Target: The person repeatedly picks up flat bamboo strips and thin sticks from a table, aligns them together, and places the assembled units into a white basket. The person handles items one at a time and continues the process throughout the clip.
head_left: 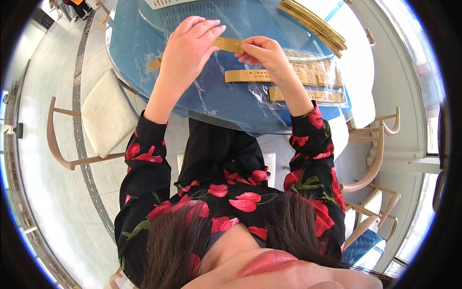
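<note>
A gold cardboard strip (230,45) with crease lines spans the space between my hands, above the blue table. My right hand (263,52) pinches its right end between thumb and fingertips. My left hand (189,48) lies over the strip's middle, fingers bent and thumb against it; the palm hides part of the grip. Beyond that hand, a gold end (155,64) shows on the left, seemingly of the same strip. Under my right wrist, a printed gold strip (245,76) and another gold strip (313,95) lie with a clear plastic bag (263,96).
A stack of flat gold cardboard (315,25) rests at the table's far right. At the far edge stands a white plastic basket (168,3). Wooden chairs with pale seats (108,113) flank the blue table (231,113). People stand in the far left background.
</note>
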